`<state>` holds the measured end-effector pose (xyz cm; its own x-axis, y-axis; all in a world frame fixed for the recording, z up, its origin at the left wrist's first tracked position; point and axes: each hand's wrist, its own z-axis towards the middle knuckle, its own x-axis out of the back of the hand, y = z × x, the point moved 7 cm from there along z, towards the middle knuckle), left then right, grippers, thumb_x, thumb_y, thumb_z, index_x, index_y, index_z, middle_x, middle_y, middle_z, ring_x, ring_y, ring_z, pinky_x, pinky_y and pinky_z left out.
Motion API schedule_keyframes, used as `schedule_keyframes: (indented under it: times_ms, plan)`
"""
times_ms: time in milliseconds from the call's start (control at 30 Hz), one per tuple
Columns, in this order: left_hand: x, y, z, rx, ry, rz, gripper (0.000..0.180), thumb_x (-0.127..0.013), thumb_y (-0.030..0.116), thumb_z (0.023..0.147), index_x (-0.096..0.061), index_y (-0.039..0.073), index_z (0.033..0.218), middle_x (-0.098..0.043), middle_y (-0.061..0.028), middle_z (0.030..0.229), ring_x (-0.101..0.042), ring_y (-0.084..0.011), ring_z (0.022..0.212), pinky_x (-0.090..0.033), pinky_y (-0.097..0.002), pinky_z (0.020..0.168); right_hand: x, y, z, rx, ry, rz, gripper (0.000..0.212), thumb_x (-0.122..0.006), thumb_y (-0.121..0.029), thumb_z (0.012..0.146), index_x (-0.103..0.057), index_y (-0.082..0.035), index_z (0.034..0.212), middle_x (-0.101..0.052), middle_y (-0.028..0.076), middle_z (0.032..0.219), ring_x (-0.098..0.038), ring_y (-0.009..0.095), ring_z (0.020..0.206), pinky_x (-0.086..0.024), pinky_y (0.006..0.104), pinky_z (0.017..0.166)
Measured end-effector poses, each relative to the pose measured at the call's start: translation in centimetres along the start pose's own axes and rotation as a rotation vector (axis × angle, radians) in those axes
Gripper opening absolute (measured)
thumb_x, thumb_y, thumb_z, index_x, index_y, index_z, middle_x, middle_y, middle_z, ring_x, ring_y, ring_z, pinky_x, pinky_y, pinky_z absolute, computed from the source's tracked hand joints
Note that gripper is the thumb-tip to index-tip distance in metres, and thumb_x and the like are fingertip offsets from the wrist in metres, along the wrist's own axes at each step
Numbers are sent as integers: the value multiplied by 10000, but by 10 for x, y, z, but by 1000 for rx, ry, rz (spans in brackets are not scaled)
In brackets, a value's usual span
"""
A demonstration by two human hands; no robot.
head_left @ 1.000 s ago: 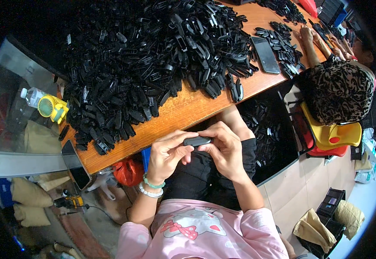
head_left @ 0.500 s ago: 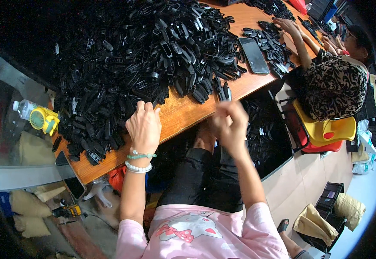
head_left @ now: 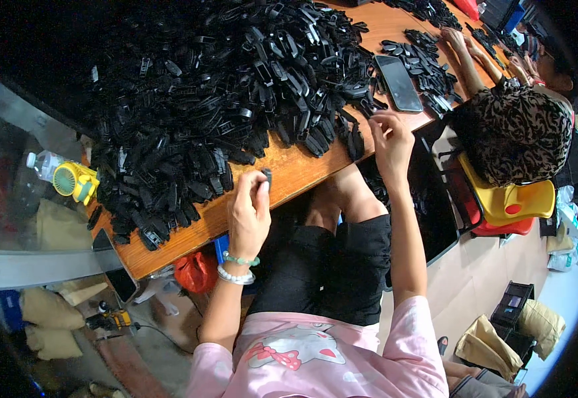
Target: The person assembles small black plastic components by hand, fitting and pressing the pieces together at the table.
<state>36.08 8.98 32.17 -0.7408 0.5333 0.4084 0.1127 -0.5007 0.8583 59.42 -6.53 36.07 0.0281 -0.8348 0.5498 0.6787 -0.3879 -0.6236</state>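
Note:
A large heap of small black plastic parts [head_left: 189, 119], elongated and clip-like, covers most of the wooden table [head_left: 286, 166]. My left hand [head_left: 249, 215], with beaded bracelets at its wrist, pinches a small black plastic part [head_left: 266, 175] between thumb and fingers, just over the table's front edge. Further right, my right hand [head_left: 394, 146] is raised at the edge, its fingers bent together beside the heap's right end. Whatever its fingertips hold, if anything, I cannot make out. A few loose parts lie below and left of it.
A smartphone [head_left: 398, 83] lies on the table beyond my right hand. Below the edge stands a dark bin [head_left: 428, 205] of black parts. At the right, a co-worker [head_left: 518, 132] sits by a yellow chair [head_left: 511, 199], hands over smaller piles. A yellow fan [head_left: 75, 181] stands far left.
My left hand has moved right and turned, now showing a black part in its pinch. My right hand has gone up and right from over my lap to the heap's edge.

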Motion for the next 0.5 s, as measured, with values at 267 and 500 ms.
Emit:
schedule_keyframes:
  times_ms: [267,500]
  plan:
    - [-6,21,-36,365,-375,-525,296,-633,6,825,-554,-3,1110,-532,-25,897,-540,-101,732,-450,-216,663,-21,-102,-93,-354,-645,1179,359,-583,36,827,-508,11,1177,-577,114,1002,-609,179,888,-515,287,769]
    - [23,75,-29,-188,-245,-53,244,-657,43,805,-578,-87,995,-581,-165,840,-598,-275,730,-469,-314,639,-7,-121,-105,20,-690,725,377,-564,10,836,-524,6,1211,-577,155,1008,-579,264,945,-455,311,818]
